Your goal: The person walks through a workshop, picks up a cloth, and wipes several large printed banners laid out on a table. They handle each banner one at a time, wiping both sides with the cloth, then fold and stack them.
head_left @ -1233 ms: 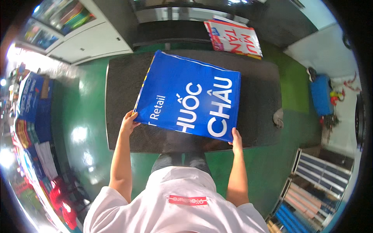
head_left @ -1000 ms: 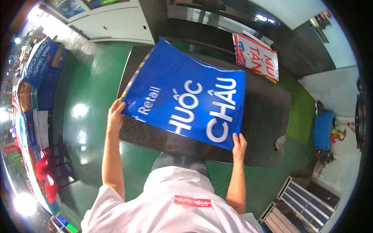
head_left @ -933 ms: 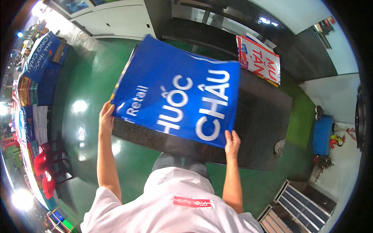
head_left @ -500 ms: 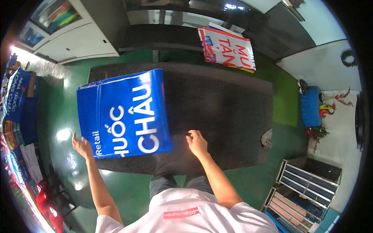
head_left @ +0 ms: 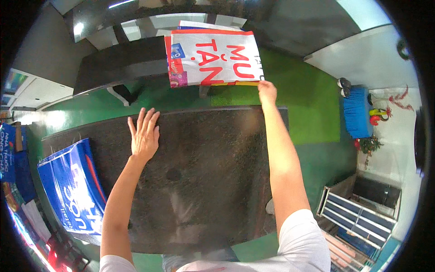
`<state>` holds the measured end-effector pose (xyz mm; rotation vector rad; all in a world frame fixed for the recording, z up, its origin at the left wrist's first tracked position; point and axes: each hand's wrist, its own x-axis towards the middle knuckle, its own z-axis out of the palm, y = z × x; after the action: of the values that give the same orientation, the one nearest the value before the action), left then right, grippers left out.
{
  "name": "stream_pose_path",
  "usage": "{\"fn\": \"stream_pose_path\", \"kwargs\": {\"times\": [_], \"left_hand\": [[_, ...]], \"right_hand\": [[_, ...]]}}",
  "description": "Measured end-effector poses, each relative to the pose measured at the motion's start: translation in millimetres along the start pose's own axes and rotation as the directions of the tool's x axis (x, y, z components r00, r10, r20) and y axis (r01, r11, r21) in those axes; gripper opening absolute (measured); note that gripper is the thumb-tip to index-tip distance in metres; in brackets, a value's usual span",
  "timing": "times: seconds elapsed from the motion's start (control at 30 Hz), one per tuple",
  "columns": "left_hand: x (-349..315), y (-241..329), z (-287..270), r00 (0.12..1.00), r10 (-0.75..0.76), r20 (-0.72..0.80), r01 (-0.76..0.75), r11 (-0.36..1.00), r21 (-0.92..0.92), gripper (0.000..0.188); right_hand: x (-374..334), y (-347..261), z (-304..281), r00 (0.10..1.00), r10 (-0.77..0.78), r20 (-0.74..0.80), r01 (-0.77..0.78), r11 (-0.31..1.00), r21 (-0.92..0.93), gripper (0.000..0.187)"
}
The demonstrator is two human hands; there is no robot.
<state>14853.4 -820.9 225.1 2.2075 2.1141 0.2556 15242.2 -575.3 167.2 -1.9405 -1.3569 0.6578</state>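
Observation:
My right hand is stretched far across the dark table, its fingers closed on the near right corner of a folded white banner with large red lettering. That banner tops a small stack, with red, blue and yellow edges peeking out, on a black bench beyond the table. Fingers spread, my left hand rests near the table's far edge and holds nothing. To its left, a folded blue banner with white lettering lies at the table's left end, partly hidden by my left forearm.
The dark table fills the middle. A black bench stands behind it, with green floor between. On the right are a metal-railed rack, a blue-covered stool and a plant. A small grey cloth lies by my right arm.
I have leaned forward over the table. My right hand has reached out and gripped the white banner's corner. My left hand has left the blue banner's side and now lies on the table.

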Motion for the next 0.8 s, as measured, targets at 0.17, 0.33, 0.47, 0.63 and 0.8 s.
{"fn": "stream_pose_path", "kwargs": {"times": [0.17, 0.33, 0.47, 0.63, 0.8], "left_hand": [[8.2, 9.3, 4.2, 0.993, -0.106, 0.06, 0.106, 0.994, -0.003, 0.048], [11.8, 9.5, 0.1, 0.996, -0.084, 0.039, 0.086, 0.996, -0.037, 0.046], [13.3, 8.9, -2.1, 0.994, -0.1, 0.039, 0.103, 0.991, -0.083, 0.046], [15.8, 10.0, -3.7, 0.995, -0.097, 0.032, 0.1, 0.991, -0.095, 0.046], [18.1, 14.9, -3.6, 0.992, -0.118, 0.035, 0.121, 0.986, -0.112, 0.049]], "right_hand": [[108.7, 40.8, 62.5, 0.709, 0.645, 0.285, -0.653, 0.446, 0.612, 0.025], [123.9, 55.6, 158.4, 0.577, 0.749, 0.327, -0.754, 0.334, 0.565, 0.041], [112.1, 45.5, 208.3, 0.567, 0.799, 0.202, -0.735, 0.379, 0.562, 0.044], [106.8, 47.8, 203.4, 0.583, 0.801, 0.136, -0.719, 0.431, 0.545, 0.048], [108.2, 51.7, 186.6, 0.573, 0.756, 0.316, -0.709, 0.263, 0.655, 0.052]]}}
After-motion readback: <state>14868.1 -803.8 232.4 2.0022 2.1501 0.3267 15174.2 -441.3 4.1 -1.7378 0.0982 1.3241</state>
